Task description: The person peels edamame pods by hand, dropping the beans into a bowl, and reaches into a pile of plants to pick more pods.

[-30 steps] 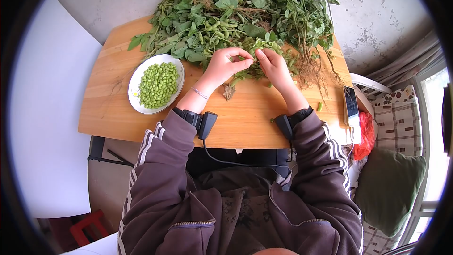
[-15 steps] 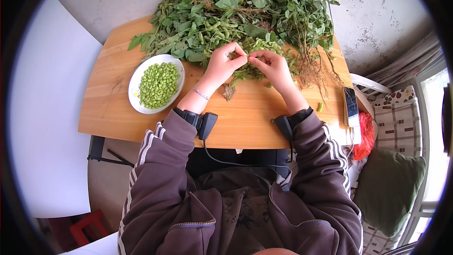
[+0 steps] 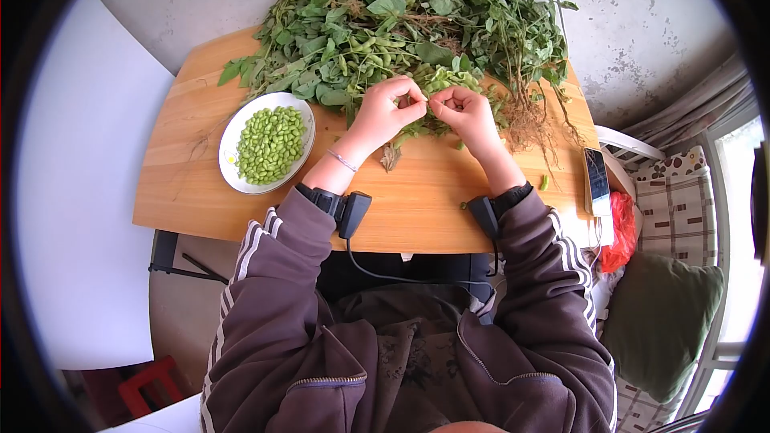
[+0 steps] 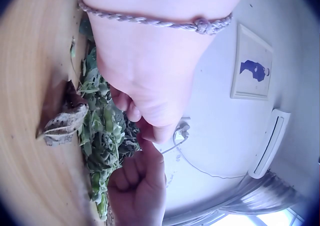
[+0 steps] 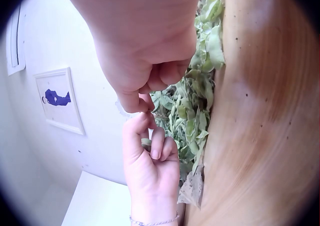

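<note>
Over the near edge of the plant heap, my left hand (image 3: 387,112) and right hand (image 3: 472,122) meet fingertip to fingertip. Thumb and forefinger of each pinch at one small soybean pod, mostly hidden by the fingertips. In the right wrist view, a bit of green pod (image 5: 146,143) shows inside the left hand's curled fingers. Loose green pods and husks (image 3: 445,80) lie just beyond the hands. To the left stands a white oval plate (image 3: 227,167) heaped with shelled green soybeans (image 3: 269,144).
Uprooted soybean plants (image 3: 345,40) cover the back of the wooden table (image 3: 401,200), their roots (image 3: 533,120) hanging at the right. A dry leaf (image 3: 390,157) lies near the left wrist. One stray pod (image 3: 545,182) and a phone (image 3: 597,180) are on the right.
The right hand has come from slightly apart, thumb raised, to the left hand's fingertips. Over the last half second both hands shift slightly to the right, still pinching. Plate and plants stay put.
</note>
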{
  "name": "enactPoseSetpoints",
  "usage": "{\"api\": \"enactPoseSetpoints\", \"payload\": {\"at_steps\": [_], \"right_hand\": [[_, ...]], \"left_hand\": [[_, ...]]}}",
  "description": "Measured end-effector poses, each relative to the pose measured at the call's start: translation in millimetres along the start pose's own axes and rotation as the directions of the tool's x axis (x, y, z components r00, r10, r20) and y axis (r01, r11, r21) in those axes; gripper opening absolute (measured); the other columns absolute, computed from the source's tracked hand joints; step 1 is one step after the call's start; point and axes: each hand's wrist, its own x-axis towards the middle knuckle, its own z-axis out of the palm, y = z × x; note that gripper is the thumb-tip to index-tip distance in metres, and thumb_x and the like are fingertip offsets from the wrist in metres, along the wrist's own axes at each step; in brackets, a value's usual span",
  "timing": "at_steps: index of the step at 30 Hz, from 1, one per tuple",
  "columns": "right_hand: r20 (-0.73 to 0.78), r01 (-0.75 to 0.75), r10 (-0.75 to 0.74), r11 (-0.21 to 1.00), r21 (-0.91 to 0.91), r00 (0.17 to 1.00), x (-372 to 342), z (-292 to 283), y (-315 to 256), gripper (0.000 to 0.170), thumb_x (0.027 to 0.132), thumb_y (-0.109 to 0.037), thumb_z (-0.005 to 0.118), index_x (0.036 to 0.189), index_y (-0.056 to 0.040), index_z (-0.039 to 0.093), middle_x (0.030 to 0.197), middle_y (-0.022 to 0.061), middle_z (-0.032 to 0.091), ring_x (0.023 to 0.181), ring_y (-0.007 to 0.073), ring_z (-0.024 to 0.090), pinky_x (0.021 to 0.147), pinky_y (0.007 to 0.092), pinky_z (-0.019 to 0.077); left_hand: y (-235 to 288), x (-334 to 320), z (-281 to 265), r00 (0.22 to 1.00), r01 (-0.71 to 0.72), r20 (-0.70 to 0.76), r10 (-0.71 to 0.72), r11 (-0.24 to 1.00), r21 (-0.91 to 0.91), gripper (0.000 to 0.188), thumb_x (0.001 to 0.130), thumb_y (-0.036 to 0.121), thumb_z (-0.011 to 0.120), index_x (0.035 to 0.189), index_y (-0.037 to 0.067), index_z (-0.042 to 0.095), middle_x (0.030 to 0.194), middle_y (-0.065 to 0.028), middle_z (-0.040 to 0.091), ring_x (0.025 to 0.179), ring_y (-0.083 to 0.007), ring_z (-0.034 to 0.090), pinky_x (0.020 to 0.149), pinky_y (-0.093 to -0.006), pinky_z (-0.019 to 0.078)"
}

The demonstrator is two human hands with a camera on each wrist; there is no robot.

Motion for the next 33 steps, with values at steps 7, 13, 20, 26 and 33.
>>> {"api": "enactPoseSetpoints", "payload": {"at_steps": [7,13,20,26,33], "right_hand": [[-0.024,0.075,-0.076,0.997,-0.030,0.997,3,1,10,0.014,0.081,-0.010,0.073,0.087,-0.0022,0.063,0.069,-0.0071,0.053,0.063,0.0020,0.042,0.056,0.0203,0.0352],[-0.051,0.124,-0.124,0.992,0.009,0.991,0,2,0,0.013,0.082,-0.007,0.070,0.083,-0.0042,0.058,0.069,-0.0078,0.048,0.064,0.0018,0.040,0.057,0.0204,0.0341],[-0.078,0.129,-0.129,0.992,-0.002,0.989,0,2,-1,0.014,0.081,-0.007,0.071,0.082,-0.0041,0.058,0.068,-0.0073,0.049,0.063,0.0020,0.041,0.056,0.0206,0.0349],[-0.120,0.201,-0.236,0.948,-0.245,0.964,2,3,6,0.016,0.079,-0.009,0.073,0.077,-0.0028,0.058,0.059,-0.0044,0.044,0.057,0.0043,0.038,0.052,0.0231,0.0346],[-0.107,0.240,-0.284,0.920,-0.309,0.953,-2,7,0,0.016,0.077,-0.008,0.072,0.076,-0.0026,0.057,0.056,-0.0033,0.042,0.054,0.0056,0.036,0.050,0.0237,0.0346]], "left_hand": [[6,-2,2,0.996,-0.092,0.025,0.090,0.992,0.085,0.010,0.080,0.003,0.073,0.081,0.003,0.063,0.075,0.0006,0.059,0.062,-0.0084,0.053,0.056,-0.0253,0.0430],[1,-1,3,0.999,0.011,0.040,-0.005,0.989,-0.151,0.007,0.087,0.004,0.070,0.087,0.003,0.063,0.090,0.0012,0.062,0.076,-0.0057,0.054,0.067,-0.0220,0.0436],[6,-2,3,0.988,0.154,0.036,-0.149,0.967,-0.205,0.008,0.087,0.008,0.071,0.093,0.004,0.068,0.086,0.0040,0.065,0.062,-0.0012,0.050,0.058,-0.0187,0.0409],[7,-1,4,0.980,0.179,-0.067,-0.186,0.979,-0.097,0.016,0.085,0.016,0.076,0.097,0.005,0.074,0.074,0.0055,0.063,0.056,0.0013,0.045,0.050,-0.0191,0.0343],[20,-3,0,0.971,0.240,-0.040,-0.236,0.952,0.189,0.016,0.083,0.013,0.077,0.097,0.005,0.077,0.069,0.0042,0.064,0.058,-0.0010,0.047,0.054,-0.0202,0.0392]]}}
